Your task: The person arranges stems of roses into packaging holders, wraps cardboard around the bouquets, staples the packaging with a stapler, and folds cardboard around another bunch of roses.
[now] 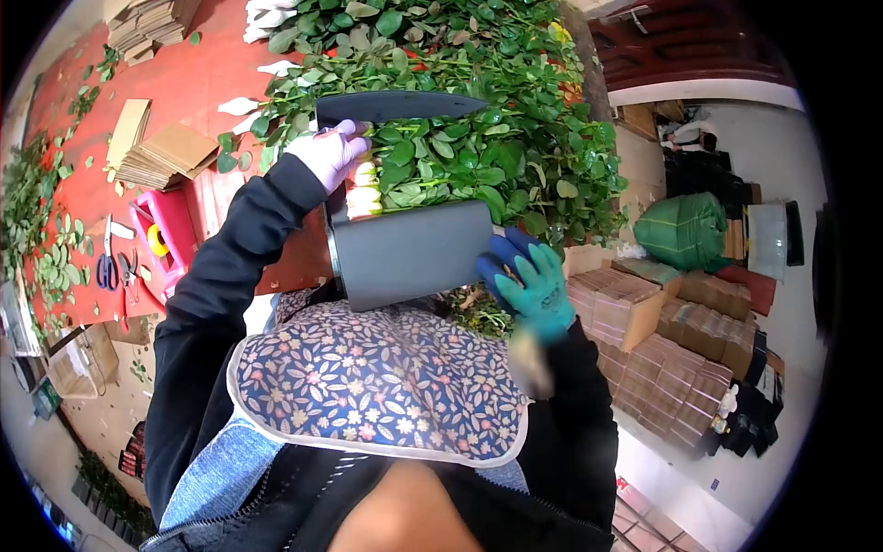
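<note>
A black wrapping sheet (414, 256) lies folded around a bunch of roses, with its far flap (395, 107) standing up behind them. The rose heads (365, 195), pale yellow and pink, sit at the left end. Their leafy stems (451, 161) run to the right. My left hand (329, 156), in a lilac glove, is closed at the far flap's left end, close to the heads. In a teal and dark blue glove, my right hand (532, 281) has its fingers curled at the near panel's right edge. Its thumb side is partly hidden.
More leafy roses (432, 37) cover the back of the red table (230, 55). On the left are cardboard pieces (170, 152), a pink tape dispenser (166, 235), scissors (108, 258) and red-handled pruners (133, 276). Stacked cartons (662, 377) and a green sack (681, 230) stand at the right.
</note>
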Demonstrator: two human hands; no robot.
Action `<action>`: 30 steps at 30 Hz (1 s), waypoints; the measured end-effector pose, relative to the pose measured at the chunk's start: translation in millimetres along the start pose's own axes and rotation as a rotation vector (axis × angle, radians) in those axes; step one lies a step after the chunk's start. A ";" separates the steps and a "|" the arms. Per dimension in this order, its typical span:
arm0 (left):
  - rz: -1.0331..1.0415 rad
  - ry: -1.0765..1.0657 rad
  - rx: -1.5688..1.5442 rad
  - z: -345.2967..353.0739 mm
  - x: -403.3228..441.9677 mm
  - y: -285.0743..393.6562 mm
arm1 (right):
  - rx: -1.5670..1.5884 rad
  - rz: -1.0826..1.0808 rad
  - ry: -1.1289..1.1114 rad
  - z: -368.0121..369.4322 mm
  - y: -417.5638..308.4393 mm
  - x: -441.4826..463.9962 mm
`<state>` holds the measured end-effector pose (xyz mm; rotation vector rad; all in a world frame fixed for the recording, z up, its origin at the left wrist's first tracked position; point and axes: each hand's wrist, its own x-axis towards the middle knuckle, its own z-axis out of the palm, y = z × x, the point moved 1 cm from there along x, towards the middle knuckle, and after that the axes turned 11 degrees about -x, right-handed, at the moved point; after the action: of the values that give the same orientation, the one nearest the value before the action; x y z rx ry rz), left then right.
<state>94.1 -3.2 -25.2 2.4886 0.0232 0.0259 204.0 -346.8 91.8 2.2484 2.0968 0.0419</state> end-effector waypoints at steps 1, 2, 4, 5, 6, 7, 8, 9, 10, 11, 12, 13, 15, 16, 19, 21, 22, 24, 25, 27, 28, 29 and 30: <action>-0.017 -0.008 0.016 -0.2 1.6 -1.1 | -0.056 -0.029 0.143 -6.1 7.4 8.1; 0.022 0.046 0.015 4.1 -2.4 -5.0 | 0.018 -0.023 0.135 -10.7 13.8 16.5; 0.047 0.065 0.003 4.7 -6.4 -6.5 | 0.074 0.050 0.138 -25.3 25.5 36.8; 0.043 0.063 -0.001 3.7 -7.5 -6.7 | 0.133 0.119 0.127 -26.0 31.9 46.4; 0.082 0.067 -0.015 2.6 -9.8 -8.5 | 0.063 0.132 0.241 -20.5 37.1 56.7; 0.076 0.047 -0.097 -4.5 -13.2 -3.9 | 0.056 0.142 0.221 -13.0 49.0 68.6; 0.031 0.009 -0.130 -9.7 -16.9 -1.2 | 0.034 0.144 0.272 -6.2 56.3 82.9; -0.017 -0.022 -0.163 -12.2 -23.4 0.9 | 0.009 0.140 0.325 0.4 60.5 96.3; 0.138 0.201 -0.306 -17.1 -31.5 3.7 | 0.025 0.148 0.306 10.0 69.9 105.7; -0.046 0.202 -0.099 -15.9 -47.5 3.3 | 0.040 0.155 0.284 19.2 77.6 114.3; -0.091 0.249 -0.107 -24.2 -56.3 11.6 | 0.055 0.176 0.244 24.7 80.8 122.9; -0.138 0.290 -0.118 -40.4 -63.1 23.7 | 0.069 0.163 0.239 30.5 84.0 128.8; 0.067 0.319 -0.274 -68.3 -62.1 59.0 | -0.009 0.195 0.182 42.2 89.2 134.2; 0.136 0.172 -0.355 -69.6 -54.3 72.6 | -0.008 0.179 0.189 45.8 89.8 136.3; 0.238 -0.047 -0.225 -31.6 -26.0 72.7 | -0.097 0.173 0.192 33.4 84.0 141.4; 0.130 -0.179 -0.177 -2.1 -17.4 50.0 | -0.229 0.196 0.181 18.5 72.9 141.0; 0.142 -0.183 -0.062 -0.3 -17.9 51.6 | -0.173 0.182 0.313 5.4 63.6 141.9; 0.158 -0.077 -0.108 7.4 -23.8 49.9 | 0.124 0.100 0.282 -23.6 39.4 141.8; 0.177 -0.043 -0.128 5.9 -25.4 53.5 | 0.104 -0.086 0.307 -24.3 25.6 147.1; 0.074 -0.177 -0.097 -12.5 -22.9 67.0 | 0.323 -0.252 0.106 -2.2 6.1 161.5; -0.021 -0.316 -0.062 -20.2 -21.3 72.3 | 0.227 -0.236 0.060 13.5 2.2 169.1; -0.023 -0.314 -0.062 -15.3 -21.5 70.9 | 0.133 -0.220 0.014 29.0 2.7 174.0; 0.021 -0.180 -0.139 -5.9 -21.2 66.4 | 0.138 -0.223 0.012 40.6 6.5 176.7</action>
<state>73.5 -52.9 19.5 2.3429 -0.0784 -0.1812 225.6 -172.2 47.2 2.0717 2.4115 -0.1033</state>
